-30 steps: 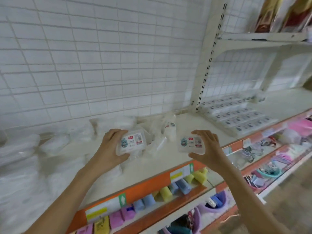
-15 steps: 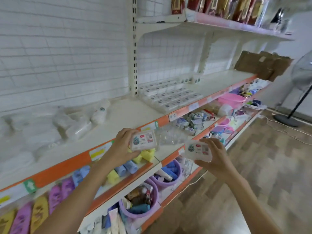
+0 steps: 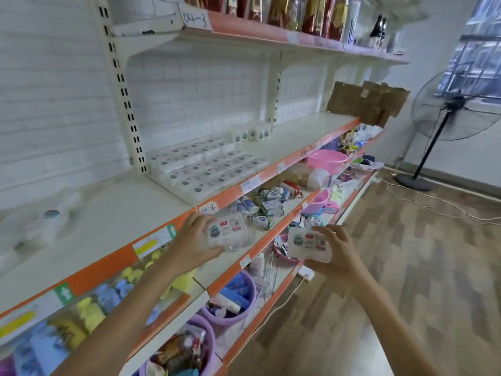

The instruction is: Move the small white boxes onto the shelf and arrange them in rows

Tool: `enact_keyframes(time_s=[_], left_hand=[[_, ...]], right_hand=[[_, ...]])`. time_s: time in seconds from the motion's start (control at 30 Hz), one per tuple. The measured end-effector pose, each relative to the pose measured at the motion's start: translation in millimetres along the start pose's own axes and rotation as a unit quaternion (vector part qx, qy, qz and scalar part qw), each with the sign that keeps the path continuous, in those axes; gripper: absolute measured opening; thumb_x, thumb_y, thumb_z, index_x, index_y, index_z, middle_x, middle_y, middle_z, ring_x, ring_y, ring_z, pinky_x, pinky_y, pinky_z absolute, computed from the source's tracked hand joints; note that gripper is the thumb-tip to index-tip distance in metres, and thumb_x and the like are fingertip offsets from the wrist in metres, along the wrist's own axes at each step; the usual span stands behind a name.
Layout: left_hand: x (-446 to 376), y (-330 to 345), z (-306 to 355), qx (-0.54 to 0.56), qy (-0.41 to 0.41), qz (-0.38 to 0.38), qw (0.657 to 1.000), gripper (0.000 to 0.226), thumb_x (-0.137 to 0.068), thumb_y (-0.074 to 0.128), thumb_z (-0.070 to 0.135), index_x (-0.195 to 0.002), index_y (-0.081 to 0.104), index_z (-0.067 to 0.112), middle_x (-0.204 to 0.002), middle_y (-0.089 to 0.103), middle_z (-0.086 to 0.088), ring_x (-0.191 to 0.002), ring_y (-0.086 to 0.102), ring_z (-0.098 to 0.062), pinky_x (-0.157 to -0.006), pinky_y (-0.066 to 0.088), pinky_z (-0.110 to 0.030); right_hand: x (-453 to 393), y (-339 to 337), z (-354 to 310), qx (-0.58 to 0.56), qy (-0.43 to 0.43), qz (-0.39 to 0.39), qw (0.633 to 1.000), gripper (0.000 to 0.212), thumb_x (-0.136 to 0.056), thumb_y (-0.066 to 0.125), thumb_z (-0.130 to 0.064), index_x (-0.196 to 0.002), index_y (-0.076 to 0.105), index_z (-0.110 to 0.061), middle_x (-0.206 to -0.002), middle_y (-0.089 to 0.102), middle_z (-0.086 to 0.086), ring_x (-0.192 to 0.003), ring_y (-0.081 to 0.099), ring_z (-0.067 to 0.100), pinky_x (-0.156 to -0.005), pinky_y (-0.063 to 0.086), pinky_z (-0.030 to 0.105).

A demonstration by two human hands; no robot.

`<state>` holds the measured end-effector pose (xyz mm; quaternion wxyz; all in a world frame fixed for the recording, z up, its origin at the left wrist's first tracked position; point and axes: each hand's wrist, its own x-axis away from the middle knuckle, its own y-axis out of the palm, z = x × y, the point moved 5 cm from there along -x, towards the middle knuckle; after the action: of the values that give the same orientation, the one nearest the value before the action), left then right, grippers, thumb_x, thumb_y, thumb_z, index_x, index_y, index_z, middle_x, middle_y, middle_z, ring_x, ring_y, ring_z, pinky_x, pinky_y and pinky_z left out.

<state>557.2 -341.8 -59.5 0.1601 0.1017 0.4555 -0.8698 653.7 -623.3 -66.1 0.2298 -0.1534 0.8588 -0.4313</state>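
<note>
My left hand (image 3: 193,241) grips a small white box (image 3: 227,231) with a printed label, held in front of the shelf's orange edge. My right hand (image 3: 337,255) grips a second small white box (image 3: 307,241) lower and to the right, out over the lower shelves. On the white shelf (image 3: 292,137) above and beyond both hands, several small white boxes lie in flat rows (image 3: 206,166) beside the upright post. A few more of them stand upright (image 3: 250,133) at the back. A loose pile of clear-wrapped packs (image 3: 46,221) lies on the shelf at the left.
A slotted upright post (image 3: 124,104) splits the shelf. Lower shelves hold purple tubs (image 3: 235,299), a pink basin (image 3: 326,160) and assorted packets. Bottles fill the top shelf (image 3: 298,36). Cardboard (image 3: 366,103) leans at the shelf's far end. A standing fan (image 3: 450,104) and cables are on the wooden floor.
The view has swung right along the shelving, from the loose pile towards the arranged rows. Both hands have carried their boxes with it and come away from the shelf top.
</note>
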Motion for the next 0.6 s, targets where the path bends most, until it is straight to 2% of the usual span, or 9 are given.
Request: enact_keyframes(time_s=[0.07,0.17,0.27,0.3,0.4,0.47,0.6], left_hand=[[-32.6,4.1,-2.3,0.013,-0.003,0.011,1.0,0.094,-0.049,0.05,0.063,-0.128,0.044,0.013,-0.114,0.034,0.007,-0.112,0.038,-0.009,-0.097,0.035,-0.024],[-86.9,6.2,-10.1,0.013,0.001,0.031,0.999,0.091,-0.055,0.058,0.062,-0.13,0.044,0.013,-0.115,0.034,0.008,-0.108,0.036,-0.003,-0.09,0.028,-0.014],[-140.1,3.3,-24.1,0.0,-0.01,0.043,0.999,0.077,-0.069,0.075,0.042,-0.132,0.042,0.012,-0.116,0.032,0.008,-0.108,0.033,-0.002,-0.091,0.027,-0.013],[-156.3,2.3,-29.4,-0.005,-0.01,0.049,0.999,0.074,-0.072,0.076,0.037,-0.132,0.042,0.012,-0.116,0.032,0.009,-0.108,0.033,-0.003,-0.094,0.027,-0.014],[-197.5,1.7,-46.0,-0.024,-0.02,0.047,0.998,0.072,-0.073,0.075,0.037,-0.133,0.042,0.013,-0.117,0.033,0.008,-0.109,0.034,-0.003,-0.093,0.024,-0.011],[-219.2,1.1,-56.5,-0.03,-0.042,0.046,0.998,0.072,-0.075,0.073,0.036,-0.135,0.04,0.016,-0.119,0.033,0.008,-0.107,0.035,-0.003,-0.089,0.024,-0.011],[-257.1,-0.4,-75.9,-0.059,-0.087,0.048,0.993,0.069,-0.079,0.071,0.03,-0.137,0.037,0.015,-0.124,0.036,0.003,-0.106,0.034,-0.003,-0.085,0.022,-0.009]], right_hand=[[-33.4,-3.1,7.9,0.002,-0.013,-0.002,1.0,0.075,-0.07,0.078,-0.027,-0.135,0.042,-0.022,-0.133,0.036,0.002,-0.116,0.034,0.013,-0.099,0.036,0.032],[-92.7,-5.1,16.6,0.006,-0.046,0.002,0.999,0.075,-0.07,0.078,-0.029,-0.135,0.041,-0.021,-0.134,0.036,0.001,-0.119,0.037,0.017,-0.099,0.039,0.033],[-159.3,-5.8,20.5,0.005,-0.069,-0.003,0.998,0.075,-0.069,0.078,-0.03,-0.135,0.042,-0.021,-0.134,0.038,0.001,-0.109,0.039,0.01,-0.082,0.046,0.021],[-181.8,-5.3,20.5,0.001,-0.079,-0.005,0.997,0.075,-0.069,0.078,-0.029,-0.134,0.044,-0.021,-0.133,0.039,0.001,-0.107,0.038,0.008,-0.081,0.046,0.02],[-244.5,0.3,19.8,-0.005,-0.117,-0.007,0.993,0.072,-0.068,0.079,-0.031,-0.131,0.047,-0.019,-0.129,0.042,0.003,-0.11,0.042,0.014,-0.098,0.04,0.029],[-280.5,7.6,18.9,0.005,-0.132,-0.019,0.991,0.072,-0.07,0.078,-0.035,-0.133,0.045,-0.02,-0.131,0.041,0.001,-0.116,0.041,0.017,-0.095,0.033,0.022],[-348.4,30.8,16.6,-0.025,-0.165,-0.076,0.983,0.072,-0.072,0.076,-0.037,-0.134,0.044,-0.02,-0.13,0.038,0.001,-0.117,0.043,0.019,-0.091,0.033,0.02]])
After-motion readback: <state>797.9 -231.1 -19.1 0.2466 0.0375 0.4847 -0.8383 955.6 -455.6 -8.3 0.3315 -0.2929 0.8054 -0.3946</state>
